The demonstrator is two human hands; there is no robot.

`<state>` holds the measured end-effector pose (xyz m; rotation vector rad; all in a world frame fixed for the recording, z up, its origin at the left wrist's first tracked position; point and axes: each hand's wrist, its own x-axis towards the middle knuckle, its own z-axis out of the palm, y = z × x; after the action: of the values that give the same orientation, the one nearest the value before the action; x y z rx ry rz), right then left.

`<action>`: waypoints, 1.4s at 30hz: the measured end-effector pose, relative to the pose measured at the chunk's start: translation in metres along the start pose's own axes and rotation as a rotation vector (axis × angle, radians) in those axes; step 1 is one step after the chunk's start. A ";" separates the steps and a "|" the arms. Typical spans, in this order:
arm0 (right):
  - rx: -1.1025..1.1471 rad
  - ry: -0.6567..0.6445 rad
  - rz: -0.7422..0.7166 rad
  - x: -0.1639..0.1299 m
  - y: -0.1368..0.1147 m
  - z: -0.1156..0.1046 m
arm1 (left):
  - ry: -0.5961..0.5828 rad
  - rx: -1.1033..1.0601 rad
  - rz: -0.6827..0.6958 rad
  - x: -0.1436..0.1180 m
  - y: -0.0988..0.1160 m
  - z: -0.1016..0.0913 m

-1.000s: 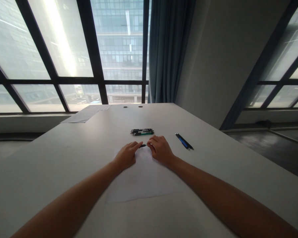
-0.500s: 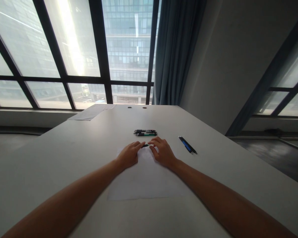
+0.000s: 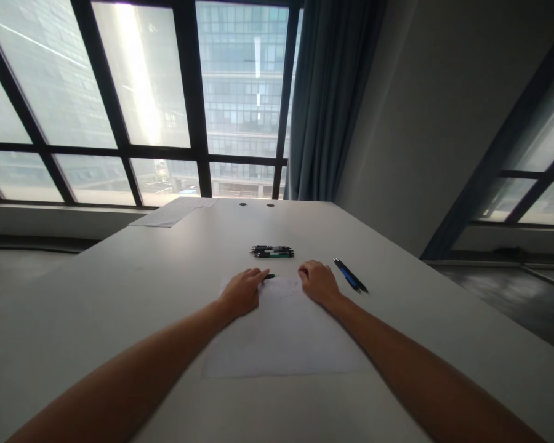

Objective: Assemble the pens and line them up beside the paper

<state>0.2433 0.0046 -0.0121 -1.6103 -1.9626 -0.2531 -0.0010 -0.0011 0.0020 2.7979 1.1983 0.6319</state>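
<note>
My left hand (image 3: 242, 290) is closed on a dark pen (image 3: 270, 277), whose tip sticks out to the right past the fingers. The hand rests at the upper left of a white sheet of paper (image 3: 286, 344). My right hand (image 3: 319, 282) lies at the sheet's upper right, apart from the pen. Its fingers are curled in, and what they hold, if anything, is hidden. Faint small marks show on the paper between the hands. Just beyond them lies a bunch of several dark pens (image 3: 272, 251), one with a green barrel.
Two pens (image 3: 351, 275), one with a blue part, lie right of my right hand. Printed papers (image 3: 164, 213) lie at the table's far left edge. Two round inserts sit in the far end of the white table (image 3: 120, 277), before a window and a blue curtain (image 3: 318, 104).
My right hand has moved right, away from the pen tip, and its fingers have curled in. My left hand keeps the pen. The view has tilted slightly.
</note>
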 end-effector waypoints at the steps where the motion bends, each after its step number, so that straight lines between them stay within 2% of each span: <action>1: 0.043 0.008 -0.013 0.000 -0.002 -0.001 | -0.005 0.012 -0.018 0.000 0.001 0.000; 6: 0.404 0.094 -0.164 -0.003 -0.021 -0.004 | -0.015 0.036 -0.046 -0.002 0.003 0.000; 9: 0.482 0.082 -0.215 -0.006 -0.031 -0.003 | -0.014 0.022 -0.045 -0.002 0.003 0.000; 25: 0.518 0.065 -0.175 -0.011 -0.041 -0.006 | 0.057 -0.110 0.085 -0.002 -0.003 0.005; 30: 0.519 0.070 -0.190 -0.012 -0.042 -0.008 | 0.125 -0.151 0.151 0.000 -0.007 0.010; 34: 0.518 0.080 -0.220 -0.012 -0.041 -0.007 | 0.128 -0.146 0.176 0.000 -0.010 0.012; 42: 0.363 0.031 -0.262 -0.012 -0.039 -0.006 | 0.134 -0.140 0.195 0.000 -0.011 0.012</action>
<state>0.2093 -0.0178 -0.0056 -1.1156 -2.0541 -0.0177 -0.0034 0.0081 -0.0112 2.8124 0.8649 0.8914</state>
